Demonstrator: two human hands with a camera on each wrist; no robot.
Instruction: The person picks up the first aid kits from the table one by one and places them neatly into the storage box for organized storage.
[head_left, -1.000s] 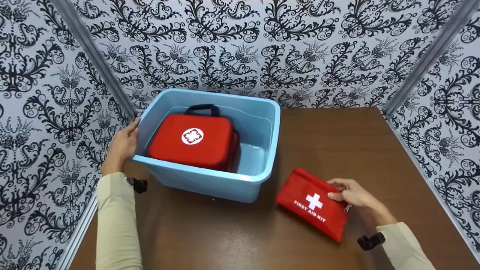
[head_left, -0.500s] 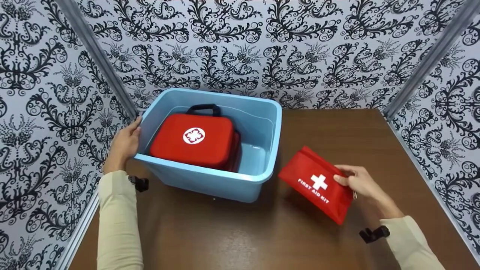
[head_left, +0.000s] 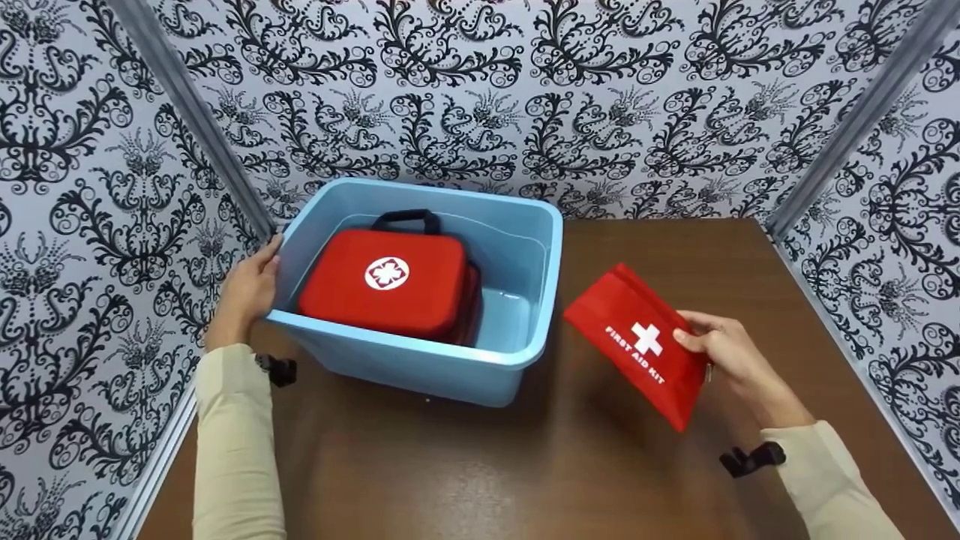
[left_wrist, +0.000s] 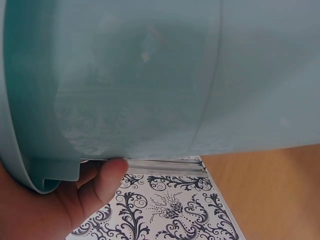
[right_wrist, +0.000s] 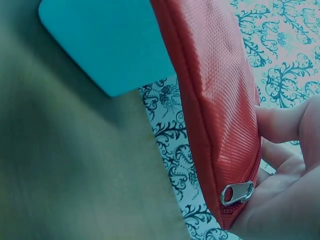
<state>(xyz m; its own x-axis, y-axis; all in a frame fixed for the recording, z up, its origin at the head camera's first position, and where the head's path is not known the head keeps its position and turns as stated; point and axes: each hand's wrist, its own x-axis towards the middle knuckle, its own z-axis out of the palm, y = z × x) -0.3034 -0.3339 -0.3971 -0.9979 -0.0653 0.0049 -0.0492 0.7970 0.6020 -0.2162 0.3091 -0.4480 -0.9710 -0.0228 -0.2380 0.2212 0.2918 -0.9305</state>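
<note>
My right hand pinches the right end of a red zippered first aid pouch, thumb over its front beside a white cross. The pouch is raised over the table and tilted. In the right wrist view its metal zipper pull hangs close to the fingers. My left hand grips the left rim of a light blue plastic tub; in the left wrist view the fingers lie under the lip. Inside the tub, toward its left, lies a red first aid case with a black handle and round white emblem.
The brown wooden table extends in front and to the right of the tub. Patterned black-and-white walls stand behind and on both sides, joined by grey corner strips. Under the case, another red edge shows.
My right hand has lifted the first aid pouch off the table and moved it up and away from me, tilting it more. The left hand and tub stay in place.
</note>
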